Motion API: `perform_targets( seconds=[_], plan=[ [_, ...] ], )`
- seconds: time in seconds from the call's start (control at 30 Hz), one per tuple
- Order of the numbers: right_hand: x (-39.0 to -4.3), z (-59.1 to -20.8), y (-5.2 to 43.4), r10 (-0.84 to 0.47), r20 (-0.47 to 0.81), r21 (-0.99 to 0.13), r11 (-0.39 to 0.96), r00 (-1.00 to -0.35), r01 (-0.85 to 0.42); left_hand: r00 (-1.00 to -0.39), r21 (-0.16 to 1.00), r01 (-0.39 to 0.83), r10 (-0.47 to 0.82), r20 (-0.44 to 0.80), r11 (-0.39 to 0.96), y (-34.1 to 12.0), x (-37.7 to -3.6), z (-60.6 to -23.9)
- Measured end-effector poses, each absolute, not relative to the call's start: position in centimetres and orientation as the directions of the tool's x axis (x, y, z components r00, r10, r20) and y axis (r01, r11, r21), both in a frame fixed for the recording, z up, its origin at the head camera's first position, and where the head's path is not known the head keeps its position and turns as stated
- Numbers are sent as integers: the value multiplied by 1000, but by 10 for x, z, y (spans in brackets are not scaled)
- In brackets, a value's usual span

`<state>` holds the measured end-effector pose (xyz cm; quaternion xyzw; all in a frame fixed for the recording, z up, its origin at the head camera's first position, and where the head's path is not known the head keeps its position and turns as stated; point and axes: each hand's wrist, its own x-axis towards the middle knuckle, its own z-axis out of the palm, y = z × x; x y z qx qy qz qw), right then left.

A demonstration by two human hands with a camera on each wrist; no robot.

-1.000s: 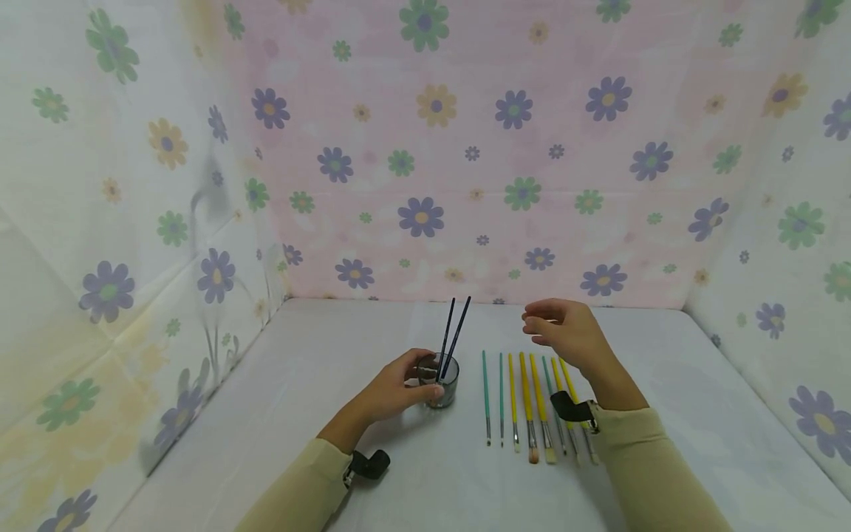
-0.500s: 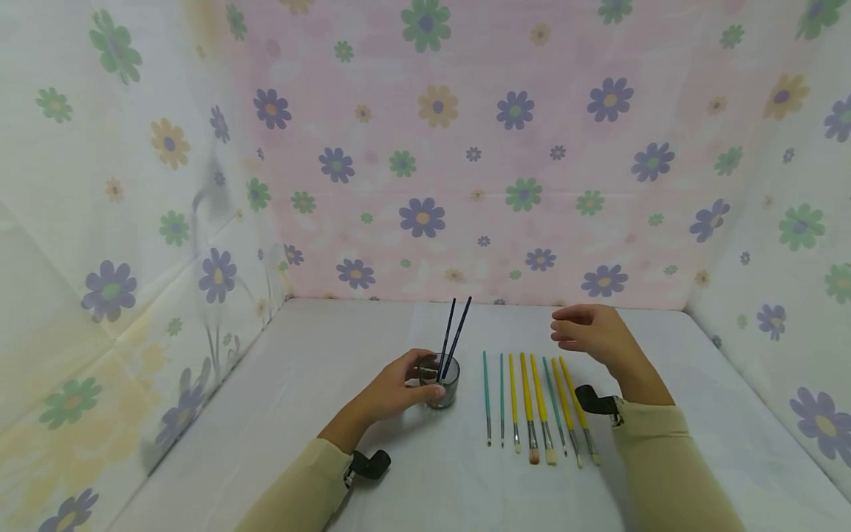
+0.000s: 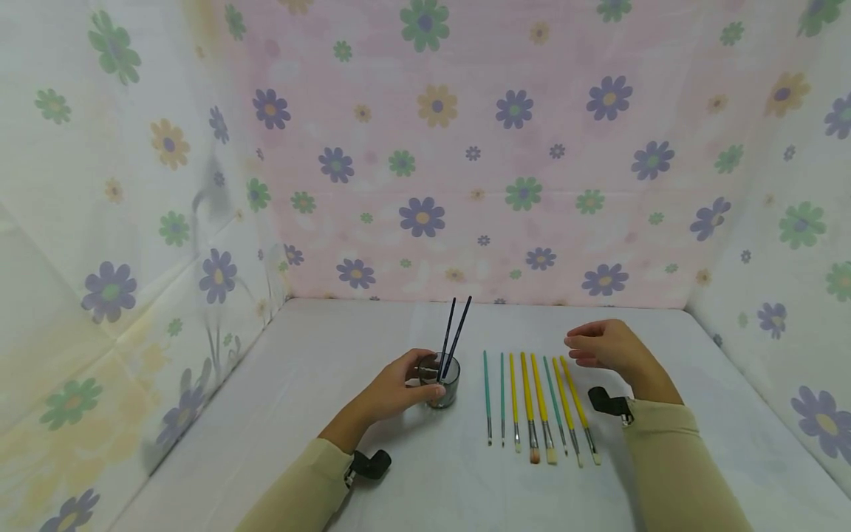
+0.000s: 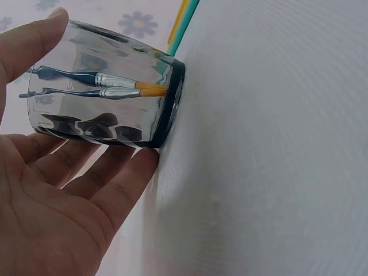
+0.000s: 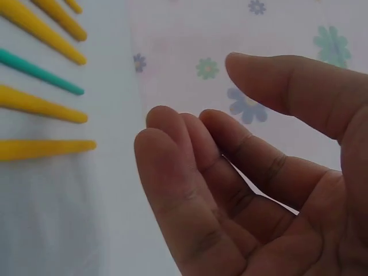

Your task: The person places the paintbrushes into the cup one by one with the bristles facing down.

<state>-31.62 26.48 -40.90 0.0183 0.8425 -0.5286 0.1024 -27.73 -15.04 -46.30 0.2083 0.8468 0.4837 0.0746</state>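
1. Standing upright on the bench point(image 3: 372, 332), the clear glass tumbler point(image 3: 452, 384) sits well in from the far edge, a little nearer the left edge than the right one. Its base is thick and looks dark.
2. Two dark-blue paintbrushes point(image 3: 459, 332) stand inside it, handles up past the rim and leaning rightward. Their silver ferrules point(image 4: 118, 92) and orange bristles point(image 4: 152, 91) point down at the base.
3. The left hand point(image 3: 392, 388) grips the tumbler from the left, thumb on one side and fingers curved around the other.
4. Just right of the tumbler lies a row of eight paintbrushes point(image 3: 527, 388), handles toward the far edge, bristles toward the near side: two slim teal, three yellow, one teal, two yellow. The last few slant, and bristle widths vary.
5. The right hand point(image 3: 612, 349) holds nothing; its fingers bend loosely, thumb apart from them, near the handle end of the rightmost yellow brush. The two hands are well apart.
6. Both arms wear beige sleeves point(image 3: 299, 484), with a black wrist camera point(image 3: 372, 465) at each cuff.
7. Flower-printed cloth point(image 3: 479, 133) rises behind the far edge and along the left and right edges, pinkish at the back, whiter at the sides.
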Motion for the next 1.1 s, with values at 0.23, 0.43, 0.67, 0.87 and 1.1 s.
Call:
perform_targets(
  seconds=[0.23,0.43,0.67,0.87,1.1],
  plan=[
    [-318,-423,267,-25,-260,-821,533,-965,207,-904,853,273,422,69,444,-150,-277,-463],
    [-321,-432,270,35,-303,-784,558,-952,270,-905,851,274,420,70,448,-150,-277,-463],
    [-324,-443,277,22,-374,-729,611,-927,309,-904,853,272,421,68,446,-150,-276,-462],
    [-323,-445,279,1,-379,-709,642,-925,291,-905,852,269,419,65,448,-150,-277,-463],
    [-321,-445,274,-18,-376,-685,679,-926,265,-905,853,270,420,67,446,-150,-277,-463]
  ],
)
